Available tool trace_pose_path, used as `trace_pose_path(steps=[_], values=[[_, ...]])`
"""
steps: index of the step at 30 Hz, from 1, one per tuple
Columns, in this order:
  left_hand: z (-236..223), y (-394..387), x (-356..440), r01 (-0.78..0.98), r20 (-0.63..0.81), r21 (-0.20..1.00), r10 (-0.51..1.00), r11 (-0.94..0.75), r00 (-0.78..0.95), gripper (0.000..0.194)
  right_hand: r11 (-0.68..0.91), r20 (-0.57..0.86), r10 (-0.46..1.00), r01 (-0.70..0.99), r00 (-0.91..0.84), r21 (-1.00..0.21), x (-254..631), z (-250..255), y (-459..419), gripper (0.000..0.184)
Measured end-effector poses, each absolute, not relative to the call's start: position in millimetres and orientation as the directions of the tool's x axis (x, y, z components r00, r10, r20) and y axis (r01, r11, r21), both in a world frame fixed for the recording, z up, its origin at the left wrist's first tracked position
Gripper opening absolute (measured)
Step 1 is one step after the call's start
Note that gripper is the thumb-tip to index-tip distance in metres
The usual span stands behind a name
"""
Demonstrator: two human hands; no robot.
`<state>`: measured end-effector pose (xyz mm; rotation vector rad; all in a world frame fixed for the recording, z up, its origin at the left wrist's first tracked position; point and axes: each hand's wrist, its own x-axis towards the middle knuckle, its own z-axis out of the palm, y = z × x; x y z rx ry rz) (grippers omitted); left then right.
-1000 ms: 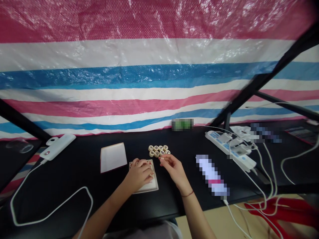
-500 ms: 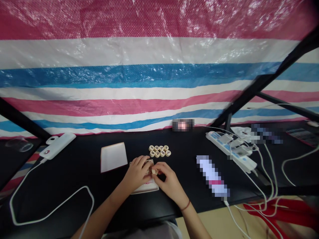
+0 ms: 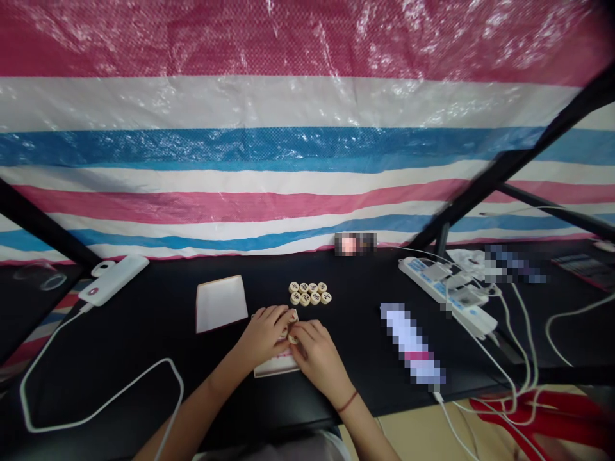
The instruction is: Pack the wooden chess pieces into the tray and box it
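A small white box (image 3: 271, 366) lies on the black table, mostly covered by my two hands. My left hand (image 3: 266, 333) rests curled over its left part, fingers bent onto round wooden game pieces inside. My right hand (image 3: 317, 355) sits against it on the right, fingers pinched over a piece at the box's top edge. Several round pale pieces (image 3: 310, 293) with dark marks lie in two short rows just beyond the box. The box's white lid (image 3: 220, 303) lies upside down to the left.
A white power bank (image 3: 113, 280) with a long white cable (image 3: 100, 403) is at the left. A power strip (image 3: 449, 296) with plugs and tangled cables is at the right. A striped plastic sheet hangs behind the table (image 3: 144, 333). Black frame bars cross both sides.
My right hand came back from the rows of pieces to the box and now presses in beside my left hand. The left hand stayed on the box.
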<state>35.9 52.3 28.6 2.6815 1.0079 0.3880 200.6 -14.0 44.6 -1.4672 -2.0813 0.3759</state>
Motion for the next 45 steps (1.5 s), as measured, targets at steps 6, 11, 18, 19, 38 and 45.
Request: trace_pose_path(steps=[6, 11, 18, 19, 38, 45], values=[[30.3, 53.5, 35.2, 0.598, 0.148, 0.332, 0.667, -0.729, 0.730, 0.052, 0.330, 0.274, 0.937, 0.804, -0.217, -0.494, 205.5, 37.1, -12.7, 0.026], [30.9, 54.5, 35.0, 0.596, 0.138, 0.335, 0.664, -0.729, 0.735, 0.052, 0.314, 0.270, 0.941, 0.825, -0.204, -0.469, 204.4, 32.4, -7.8, 0.017], [32.8, 54.2, 34.8, 0.604, 0.153, 0.331, 0.673, -0.725, 0.724, 0.048, 0.295, 0.203, 0.955, 0.731, -0.214, -0.616, 217.8, 40.8, 1.6, 0.018], [33.4, 54.1, 35.0, 0.608, 0.153, 0.330, 0.677, -0.722, 0.720, 0.048, 0.299, 0.195, 0.954, 0.699, -0.227, -0.649, 222.1, 45.3, 6.4, 0.018], [29.1, 48.1, 27.8, 0.659, 0.386, 0.248, 0.696, -0.710, 0.605, 0.050, -0.073, -0.174, 0.984, 0.981, 0.042, -0.178, 192.2, 65.5, 120.0, 0.021], [35.9, 44.7, -3.2, 0.688, 0.475, 0.487, 0.824, -0.537, 0.307, 0.040, 0.025, -0.082, 0.995, 0.946, -0.054, -0.323, 187.2, 84.0, 106.1, 0.021]])
